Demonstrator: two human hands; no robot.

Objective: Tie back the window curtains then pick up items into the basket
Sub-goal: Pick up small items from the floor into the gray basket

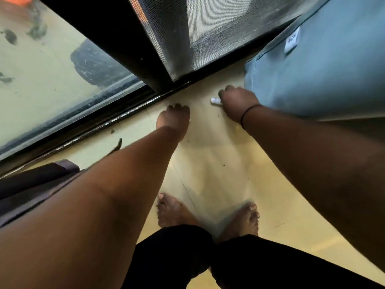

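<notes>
I am bent over and looking straight down at a pale yellow floor point(208, 163). My right hand point(237, 103) is down at the floor beside the blue-grey curtain point(323, 65), its fingers closed on a small white object point(215, 100) that sticks out to the left. My left hand point(174, 119) hangs lower left of it, fingers curled loosely with nothing visible in them, close to the black window track. No basket is in view.
A black-framed sliding window with a mesh screen point(198, 34) runs diagonally across the top. A dark object point(37, 180) lies at the left by the track. My bare feet point(208, 215) stand at the bottom centre. Small specks of dirt dot the floor.
</notes>
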